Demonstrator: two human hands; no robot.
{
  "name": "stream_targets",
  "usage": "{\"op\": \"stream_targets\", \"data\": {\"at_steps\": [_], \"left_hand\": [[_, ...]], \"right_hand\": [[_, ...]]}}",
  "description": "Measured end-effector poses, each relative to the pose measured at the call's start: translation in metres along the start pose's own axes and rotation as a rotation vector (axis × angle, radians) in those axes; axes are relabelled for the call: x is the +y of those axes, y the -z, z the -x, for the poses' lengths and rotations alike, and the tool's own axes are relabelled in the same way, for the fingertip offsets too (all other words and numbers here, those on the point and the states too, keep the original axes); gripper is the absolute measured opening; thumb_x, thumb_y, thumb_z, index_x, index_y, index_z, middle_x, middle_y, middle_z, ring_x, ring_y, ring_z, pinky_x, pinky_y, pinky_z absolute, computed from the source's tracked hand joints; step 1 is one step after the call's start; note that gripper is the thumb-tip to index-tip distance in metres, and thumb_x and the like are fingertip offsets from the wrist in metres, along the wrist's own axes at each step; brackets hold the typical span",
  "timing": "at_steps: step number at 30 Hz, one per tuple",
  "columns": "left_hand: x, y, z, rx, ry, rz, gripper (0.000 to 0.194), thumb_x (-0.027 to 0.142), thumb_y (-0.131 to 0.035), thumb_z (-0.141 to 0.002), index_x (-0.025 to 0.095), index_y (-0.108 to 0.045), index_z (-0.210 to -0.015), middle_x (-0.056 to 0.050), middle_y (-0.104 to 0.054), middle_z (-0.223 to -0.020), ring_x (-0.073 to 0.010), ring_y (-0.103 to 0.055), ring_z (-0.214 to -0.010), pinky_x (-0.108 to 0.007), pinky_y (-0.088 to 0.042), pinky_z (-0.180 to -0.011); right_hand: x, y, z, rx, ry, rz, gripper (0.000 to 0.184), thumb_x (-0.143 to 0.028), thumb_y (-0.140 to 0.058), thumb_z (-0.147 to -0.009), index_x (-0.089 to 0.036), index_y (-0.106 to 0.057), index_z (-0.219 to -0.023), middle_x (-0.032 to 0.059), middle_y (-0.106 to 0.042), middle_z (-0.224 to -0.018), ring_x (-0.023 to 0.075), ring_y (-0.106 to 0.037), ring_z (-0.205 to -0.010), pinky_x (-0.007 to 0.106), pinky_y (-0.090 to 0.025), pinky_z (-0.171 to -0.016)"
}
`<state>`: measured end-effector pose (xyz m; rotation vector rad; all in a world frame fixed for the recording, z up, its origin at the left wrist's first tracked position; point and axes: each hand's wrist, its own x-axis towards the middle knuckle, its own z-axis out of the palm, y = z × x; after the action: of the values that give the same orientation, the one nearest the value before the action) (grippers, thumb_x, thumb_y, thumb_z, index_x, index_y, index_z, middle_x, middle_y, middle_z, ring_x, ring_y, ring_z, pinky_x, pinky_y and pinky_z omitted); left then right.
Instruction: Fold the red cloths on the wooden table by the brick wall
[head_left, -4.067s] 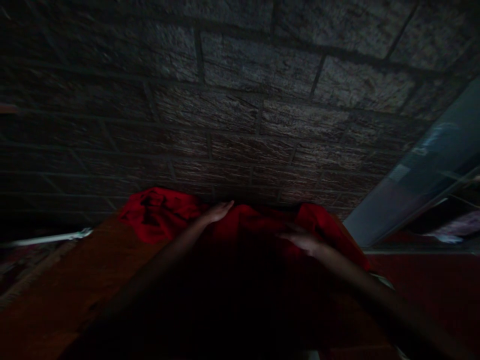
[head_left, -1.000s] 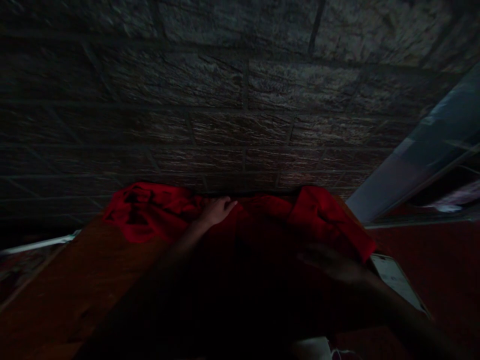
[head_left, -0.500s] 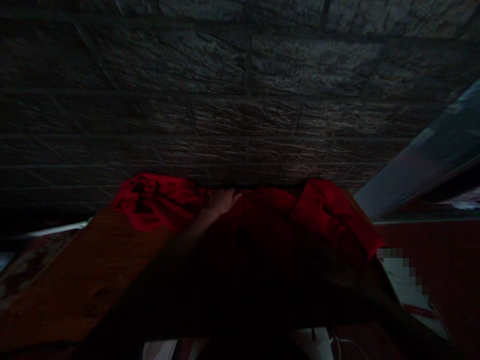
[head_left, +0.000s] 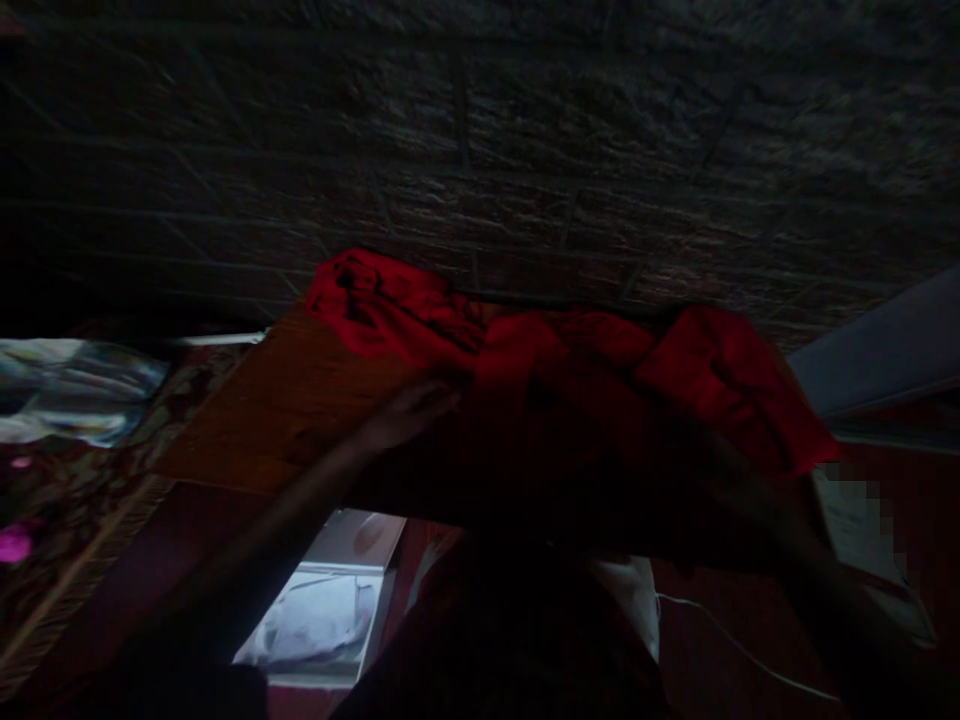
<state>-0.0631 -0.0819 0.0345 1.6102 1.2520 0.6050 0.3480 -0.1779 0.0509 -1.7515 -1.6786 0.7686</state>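
Observation:
A red cloth lies bunched and folded along the far side of a wooden board or tabletop. One crumpled end rests at the left, and a wider fold spreads at the right. My left hand is over the board, just left of the cloth's middle, with its fingers stretched out and nothing visible in them. In deep shadow near the cloth's right part is my right hand; its fingers cannot be made out.
A dark brick-patterned wall rises behind the board. Below left stands an open white box with a pale wrapped thing inside. A patterned rug and a shiny plastic package are farther left. A white cord trails across the floor at right.
My left hand has come back toward me from the cloth at the wall side. The view has shifted, bringing the white box and the rug into sight.

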Motion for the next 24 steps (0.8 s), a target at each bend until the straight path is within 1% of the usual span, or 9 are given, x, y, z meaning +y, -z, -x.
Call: {"op": "stream_targets", "data": {"at_steps": [3, 4, 5, 8, 10, 12, 15, 19, 24], "left_hand": [[0.000, 0.006, 0.012, -0.136, 0.162, 0.230, 0.054, 0.060, -0.062, -0.082, 0.017, -0.062, -0.115, -0.008, -0.068, -0.104, -0.0160, -0.063, -0.079, -0.025, -0.051, -0.064], [0.003, 0.006, 0.014, -0.162, 0.191, 0.249, 0.054, 0.060, -0.064, -0.081, 0.018, -0.063, -0.116, -0.008, -0.068, -0.104, -0.0157, -0.063, -0.078, -0.024, -0.050, -0.061], [0.005, 0.006, 0.015, -0.185, 0.215, 0.247, 0.054, 0.059, -0.066, -0.079, 0.019, -0.063, -0.115, -0.007, -0.068, -0.100, -0.0146, -0.061, -0.074, -0.023, -0.048, -0.057], [0.010, 0.001, 0.018, -0.191, 0.276, 0.220, 0.055, 0.056, -0.071, -0.075, 0.020, -0.064, -0.115, -0.002, -0.065, -0.082, -0.0096, -0.052, -0.057, -0.019, -0.038, -0.045], [0.010, -0.002, 0.020, -0.189, 0.325, 0.222, 0.056, 0.052, -0.074, -0.074, 0.021, -0.062, -0.120, 0.000, -0.062, -0.076, -0.0086, -0.050, -0.053, -0.019, -0.035, -0.044], [0.007, -0.002, 0.023, -0.186, 0.364, 0.244, 0.062, 0.048, -0.075, -0.074, 0.022, -0.057, -0.128, 0.001, -0.062, -0.075, -0.0093, -0.051, -0.054, -0.019, -0.036, -0.045], [0.001, 0.000, 0.026, -0.177, 0.357, 0.296, 0.066, 0.044, -0.077, -0.074, 0.023, -0.054, -0.133, -0.002, -0.067, -0.086, -0.0114, -0.058, -0.062, -0.021, -0.042, -0.051], [-0.004, 0.003, 0.029, -0.188, 0.248, 0.346, 0.055, 0.040, -0.078, -0.072, 0.025, -0.061, -0.121, -0.002, -0.066, -0.108, -0.0122, -0.061, -0.080, -0.021, -0.049, -0.061], [-0.011, 0.001, 0.030, -0.239, 0.254, 0.497, 0.053, 0.043, -0.078, -0.073, 0.024, -0.058, -0.119, 0.004, -0.059, -0.079, -0.0054, -0.049, -0.055, -0.017, -0.037, -0.046]], "right_hand": [[-0.020, -0.020, 0.019, 0.263, 0.116, 0.228, 0.040, -0.047, -0.047, -0.091, -0.019, -0.071, -0.107, 0.0173, -0.066, -0.113, 0.0331, -0.060, -0.108, 0.050, -0.047, -0.095], [-0.032, -0.031, 0.026, 0.303, 0.160, 0.279, 0.040, -0.045, -0.045, -0.091, -0.019, -0.070, -0.108, 0.0167, -0.066, -0.112, 0.0325, -0.059, -0.108, 0.050, -0.047, -0.095], [-0.044, -0.044, 0.034, 0.277, 0.192, 0.290, 0.038, -0.044, -0.045, -0.092, -0.019, -0.071, -0.106, 0.0152, -0.067, -0.108, 0.0306, -0.061, -0.104, 0.047, -0.049, -0.092], [-0.084, -0.088, 0.049, -0.094, 0.162, 0.130, 0.033, -0.044, -0.049, -0.095, -0.023, -0.072, -0.103, 0.0086, -0.073, -0.096, 0.0219, -0.067, -0.084, 0.033, -0.053, -0.077], [-0.104, -0.115, 0.050, -0.168, 0.076, 0.076, 0.035, -0.049, -0.054, -0.093, -0.023, -0.072, -0.106, 0.0076, -0.075, -0.097, 0.0215, -0.069, -0.082, 0.030, -0.052, -0.072], [-0.116, -0.132, 0.046, -0.161, -0.001, 0.077, 0.040, -0.055, -0.058, -0.089, -0.021, -0.073, -0.104, 0.0079, -0.075, -0.094, 0.0220, -0.069, -0.080, 0.029, -0.050, -0.070], [-0.123, -0.141, 0.038, -0.154, -0.048, 0.047, 0.040, -0.056, -0.060, -0.088, -0.020, -0.075, -0.092, 0.0060, -0.075, -0.084, 0.0195, -0.068, -0.073, 0.027, -0.047, -0.065], [-0.124, -0.140, 0.033, -0.218, -0.012, -0.037, 0.033, -0.046, -0.058, -0.091, -0.018, -0.076, -0.086, 0.0034, -0.075, -0.082, 0.0157, -0.066, -0.069, 0.024, -0.043, -0.063], [-0.114, -0.143, 0.035, -0.360, 0.029, -0.075, 0.033, -0.040, -0.056, -0.093, -0.016, -0.076, -0.084, 0.0025, -0.073, -0.077, 0.0132, -0.062, -0.064, 0.022, -0.039, -0.057]]}}
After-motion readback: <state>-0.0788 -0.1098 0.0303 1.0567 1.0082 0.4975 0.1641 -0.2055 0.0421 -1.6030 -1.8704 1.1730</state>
